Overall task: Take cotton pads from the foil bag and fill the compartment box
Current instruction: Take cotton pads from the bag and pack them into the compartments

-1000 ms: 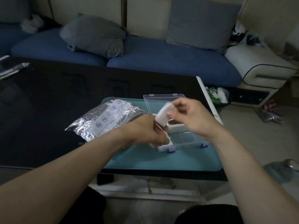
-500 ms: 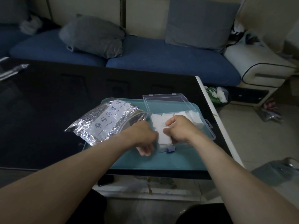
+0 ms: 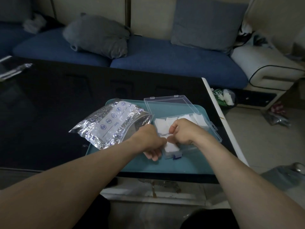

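A clear compartment box (image 3: 212, 129) with its lid (image 3: 168, 104) open lies on a teal tray (image 3: 181, 166). White cotton pads (image 3: 162, 125) fill several of its compartments. My right hand (image 3: 183, 131) is curled over the box's front part and pinches a white pad (image 3: 171, 147) down into a front compartment. My left hand (image 3: 151, 142) is curled against the box's front left corner, fingers bent beside that pad. The silver foil bag (image 3: 110, 124) lies to the left, half on the tray, mouth toward the box.
The tray sits at the right end of a dark glass table (image 3: 49, 104), whose white edge (image 3: 219, 113) runs along the right. A blue sofa (image 3: 165, 60) with grey cushions stands behind. Clutter lies on the floor (image 3: 264, 138) at the right.
My right hand carried a pad from above the box down into a front compartment. Both hands have stayed low over the box's front since half a second ago.
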A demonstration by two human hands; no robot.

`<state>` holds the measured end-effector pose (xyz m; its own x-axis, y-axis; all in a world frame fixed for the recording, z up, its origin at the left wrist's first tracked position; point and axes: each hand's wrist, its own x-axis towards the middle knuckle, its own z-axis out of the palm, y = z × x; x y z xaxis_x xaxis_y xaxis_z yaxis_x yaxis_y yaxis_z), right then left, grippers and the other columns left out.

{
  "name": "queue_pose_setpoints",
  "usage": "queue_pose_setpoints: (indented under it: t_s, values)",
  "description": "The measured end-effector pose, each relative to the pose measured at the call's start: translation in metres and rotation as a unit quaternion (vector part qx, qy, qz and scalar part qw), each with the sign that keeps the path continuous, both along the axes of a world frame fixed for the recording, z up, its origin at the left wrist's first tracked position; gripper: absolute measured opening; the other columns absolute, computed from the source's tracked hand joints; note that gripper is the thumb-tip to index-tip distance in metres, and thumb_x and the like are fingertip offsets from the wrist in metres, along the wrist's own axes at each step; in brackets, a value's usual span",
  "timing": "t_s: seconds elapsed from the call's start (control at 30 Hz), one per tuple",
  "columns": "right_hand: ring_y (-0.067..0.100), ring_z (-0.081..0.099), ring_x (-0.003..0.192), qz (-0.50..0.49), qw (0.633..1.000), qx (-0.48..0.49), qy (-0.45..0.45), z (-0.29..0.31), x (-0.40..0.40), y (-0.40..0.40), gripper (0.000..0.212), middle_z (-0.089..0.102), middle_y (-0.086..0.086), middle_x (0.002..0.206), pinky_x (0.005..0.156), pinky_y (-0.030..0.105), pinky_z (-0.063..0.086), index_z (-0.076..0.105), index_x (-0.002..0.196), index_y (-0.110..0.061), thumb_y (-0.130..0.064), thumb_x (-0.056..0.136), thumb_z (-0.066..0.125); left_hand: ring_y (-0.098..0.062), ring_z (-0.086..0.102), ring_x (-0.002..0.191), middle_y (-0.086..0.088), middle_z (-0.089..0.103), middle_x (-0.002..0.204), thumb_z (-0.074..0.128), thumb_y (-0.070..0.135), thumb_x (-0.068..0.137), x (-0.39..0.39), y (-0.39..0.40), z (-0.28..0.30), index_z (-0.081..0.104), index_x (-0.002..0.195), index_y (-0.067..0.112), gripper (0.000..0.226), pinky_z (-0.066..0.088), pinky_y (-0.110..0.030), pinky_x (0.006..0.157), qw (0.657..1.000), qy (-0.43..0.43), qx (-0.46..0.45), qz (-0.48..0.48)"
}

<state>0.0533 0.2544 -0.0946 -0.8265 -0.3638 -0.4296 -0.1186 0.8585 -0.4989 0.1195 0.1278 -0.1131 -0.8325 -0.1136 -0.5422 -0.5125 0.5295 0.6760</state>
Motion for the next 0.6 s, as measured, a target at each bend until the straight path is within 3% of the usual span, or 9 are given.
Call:
queue_pose_setpoints:
  t_s: [0.1,0.17,0.23,0.3,0.4,0.53,0.6]
  values:
    - [0.019,0.067,0.101,-0.005,0.998,0.031,0.062,0.001,0.006,-0.005,0.019,0.073,0.005,0.112,0.084,0.026,0.052,0.071,0.094,-0.018,-0.012,0.080,0.083,-0.014,0.061,0.038,-0.009,0.069,0.057,0.061,0.045,0.093,0.000,0.001,0.000,0.069,0.082,-0.002,0.048,0.046,-0.021,0.038,0.999,0.010,-0.033,-0.008]
    - [0.022,0.069,0.101,-0.030,0.991,0.053,0.119,-0.001,0.009,-0.008,0.023,0.074,0.008,0.105,0.084,0.035,0.058,0.071,0.085,-0.013,-0.012,0.071,0.089,-0.011,0.056,0.034,-0.003,0.063,0.046,0.061,0.043,0.093,0.001,0.001,0.003,0.068,0.087,0.000,0.044,0.045,-0.019,0.037,0.998,-0.002,-0.061,-0.029]
    - [0.025,0.069,0.096,-0.046,0.988,0.055,0.139,-0.001,0.009,-0.007,0.034,0.073,0.011,0.098,0.083,0.039,0.059,0.073,0.086,-0.008,-0.026,0.066,0.094,-0.011,0.053,0.032,-0.002,0.060,0.041,0.060,0.034,0.092,0.001,0.002,0.005,0.068,0.097,0.000,0.035,0.045,-0.019,0.038,0.995,-0.021,-0.083,-0.049]
    - [0.021,0.068,0.089,-0.027,0.990,0.063,0.122,0.002,0.005,-0.001,0.036,0.073,0.005,0.093,0.079,0.034,0.058,0.075,0.088,-0.011,-0.032,0.066,0.095,-0.013,0.053,0.032,-0.004,0.060,0.042,0.060,0.031,0.092,0.001,0.003,0.004,0.067,0.095,-0.001,0.032,0.046,-0.019,0.039,0.994,-0.023,-0.092,-0.055]
    - [0.014,0.069,0.083,0.058,0.997,0.029,0.052,0.009,-0.001,0.018,0.024,0.073,-0.006,0.085,0.070,0.027,0.054,0.075,0.083,-0.024,-0.020,0.067,0.093,-0.016,0.055,0.036,-0.004,0.061,0.043,0.059,0.033,0.089,0.000,0.006,0.000,0.066,0.074,0.003,0.034,0.047,-0.017,0.044,0.990,-0.010,-0.126,-0.065]
    - [0.009,0.068,0.082,0.118,0.993,-0.013,0.015,0.010,0.001,0.028,0.046,0.074,-0.007,0.089,0.061,0.016,0.046,0.075,0.107,-0.028,-0.019,0.067,0.094,-0.017,0.055,0.038,-0.004,0.060,0.042,0.056,0.036,0.087,-0.001,0.011,-0.003,0.062,0.060,0.007,0.040,0.049,-0.019,0.052,0.984,0.011,-0.163,-0.071]
    - [0.007,0.063,0.076,0.150,0.988,0.004,0.031,0.006,0.000,0.022,0.053,0.070,-0.009,0.086,0.064,0.017,0.046,0.074,0.118,-0.025,-0.020,0.069,0.093,-0.015,0.053,0.036,-0.004,0.057,0.039,0.056,0.035,0.087,-0.002,0.012,-0.003,0.058,0.054,0.008,0.043,0.050,-0.020,0.055,0.981,0.020,-0.181,-0.072]
